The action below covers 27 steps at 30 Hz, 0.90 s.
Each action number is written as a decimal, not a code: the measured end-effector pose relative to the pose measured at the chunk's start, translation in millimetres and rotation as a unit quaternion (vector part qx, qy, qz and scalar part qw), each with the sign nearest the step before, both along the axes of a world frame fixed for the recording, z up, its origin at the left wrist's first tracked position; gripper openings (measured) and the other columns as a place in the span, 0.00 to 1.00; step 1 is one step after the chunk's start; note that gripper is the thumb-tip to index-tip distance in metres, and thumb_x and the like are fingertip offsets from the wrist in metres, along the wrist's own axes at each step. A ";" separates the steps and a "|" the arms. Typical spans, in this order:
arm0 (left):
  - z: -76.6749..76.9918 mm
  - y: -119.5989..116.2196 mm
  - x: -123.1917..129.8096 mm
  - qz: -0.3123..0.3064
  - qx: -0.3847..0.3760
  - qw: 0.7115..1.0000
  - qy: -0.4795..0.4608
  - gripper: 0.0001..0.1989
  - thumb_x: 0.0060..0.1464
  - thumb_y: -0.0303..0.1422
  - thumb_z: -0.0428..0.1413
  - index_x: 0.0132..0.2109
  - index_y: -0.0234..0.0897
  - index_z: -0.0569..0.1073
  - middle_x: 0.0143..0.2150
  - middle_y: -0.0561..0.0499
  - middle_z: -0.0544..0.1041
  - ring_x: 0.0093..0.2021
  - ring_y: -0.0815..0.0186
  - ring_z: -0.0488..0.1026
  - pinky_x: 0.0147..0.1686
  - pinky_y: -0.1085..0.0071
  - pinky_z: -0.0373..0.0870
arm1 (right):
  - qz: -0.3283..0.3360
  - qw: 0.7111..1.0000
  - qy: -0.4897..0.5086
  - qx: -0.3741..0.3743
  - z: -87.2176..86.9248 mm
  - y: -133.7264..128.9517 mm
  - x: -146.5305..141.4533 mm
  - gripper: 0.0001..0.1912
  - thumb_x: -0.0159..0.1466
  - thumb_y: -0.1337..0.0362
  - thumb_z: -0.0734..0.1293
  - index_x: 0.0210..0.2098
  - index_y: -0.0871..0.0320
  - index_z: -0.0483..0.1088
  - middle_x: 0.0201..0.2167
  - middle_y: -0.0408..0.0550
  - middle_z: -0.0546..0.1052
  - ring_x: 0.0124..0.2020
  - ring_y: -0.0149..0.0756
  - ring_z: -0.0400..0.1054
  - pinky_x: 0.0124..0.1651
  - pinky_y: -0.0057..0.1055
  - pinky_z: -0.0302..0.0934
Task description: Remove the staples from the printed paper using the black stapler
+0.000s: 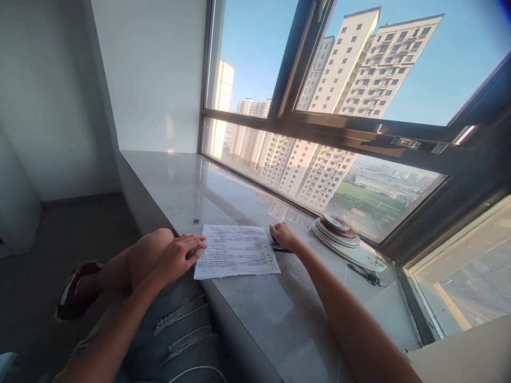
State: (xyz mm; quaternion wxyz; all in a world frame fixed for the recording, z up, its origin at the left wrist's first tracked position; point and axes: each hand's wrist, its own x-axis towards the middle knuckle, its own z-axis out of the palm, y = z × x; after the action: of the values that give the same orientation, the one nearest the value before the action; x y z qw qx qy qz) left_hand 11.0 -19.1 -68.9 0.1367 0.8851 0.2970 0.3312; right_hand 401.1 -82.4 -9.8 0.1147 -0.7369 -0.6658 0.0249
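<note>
A printed sheet of paper (pixel 237 252) lies on the glossy grey window ledge (pixel 255 303), its near left corner reaching over the ledge's edge. My left hand (pixel 182 255) rests at the paper's left edge, palm down with fingers stretched out. At the paper's right side my right hand (pixel 282 235) is curled round a dark object (pixel 281 247), which looks like a stapler and touches the sheet's right edge. Most of that object's upper part is hidden under the fingers.
Stacked plates or round boards (pixel 337 231) stand by the window, right of my right hand. Keys (pixel 371 277) lie near them. A small dark piece (pixel 196 221) sits behind the paper. My knee (pixel 159 239) is beside the ledge.
</note>
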 end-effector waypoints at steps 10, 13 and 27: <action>2.3 -1.2 0.4 -0.016 -0.014 1.000 -0.009 0.14 0.64 0.41 0.50 0.45 0.44 0.80 0.57 0.49 0.78 0.59 0.54 0.72 0.57 0.57 0.70 | -0.013 0.999 -0.045 0.004 -3.0 -1.8 -6.6 0.32 0.75 0.55 0.47 0.22 0.59 0.69 0.24 0.55 0.71 0.26 0.39 0.63 0.32 0.34 0.47; 1.0 -0.6 0.6 -0.013 -0.015 1.000 -0.008 0.14 0.64 0.41 0.50 0.46 0.45 0.80 0.58 0.49 0.78 0.59 0.54 0.72 0.57 0.57 0.70 | -0.019 0.998 -0.061 0.002 -3.6 -2.3 -10.5 0.32 0.75 0.55 0.49 0.21 0.58 0.67 0.25 0.54 0.71 0.27 0.38 0.64 0.34 0.34 0.48; 4.0 -5.7 -0.4 0.002 -0.023 1.000 0.017 0.14 0.65 0.41 0.50 0.48 0.46 0.78 0.60 0.50 0.76 0.62 0.53 0.70 0.57 0.55 0.68 | -0.017 0.995 -0.092 -0.021 0.5 -1.6 -16.8 0.30 0.76 0.56 0.46 0.20 0.58 0.58 0.22 0.48 0.67 0.24 0.34 0.59 0.30 0.31 0.46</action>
State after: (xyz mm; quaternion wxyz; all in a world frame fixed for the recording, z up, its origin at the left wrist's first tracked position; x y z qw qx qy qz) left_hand 10.6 -24.8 -64.9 0.1517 0.8868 0.3084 0.3090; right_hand 384.3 -84.0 -9.3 0.0381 -0.7495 -0.6602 -0.0312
